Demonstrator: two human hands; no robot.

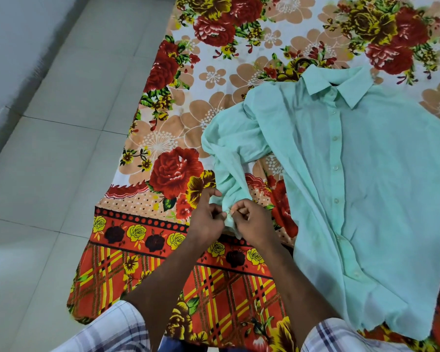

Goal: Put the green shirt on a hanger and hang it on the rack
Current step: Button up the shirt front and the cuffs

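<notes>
Because a floral sheet gives a broad, flat place to work beside the tiled floor, the green shirt lies spread on it face up, its front buttoned and its collar at the far end, probably so it can be tidied before hanging. One sleeve trails bunched toward the person, pulled in close so its end can be handled. The left hand and right hand meet there, each with fingers curled and pinching the cuff between them; this looks like work on a cuff button, though the hands cover it and I cannot tell whether it is being fastened or undone. The shirt's other sleeve runs off the right edge. No hanger or rack is in view, and whether the sheet covers a bed cannot be told.
</notes>
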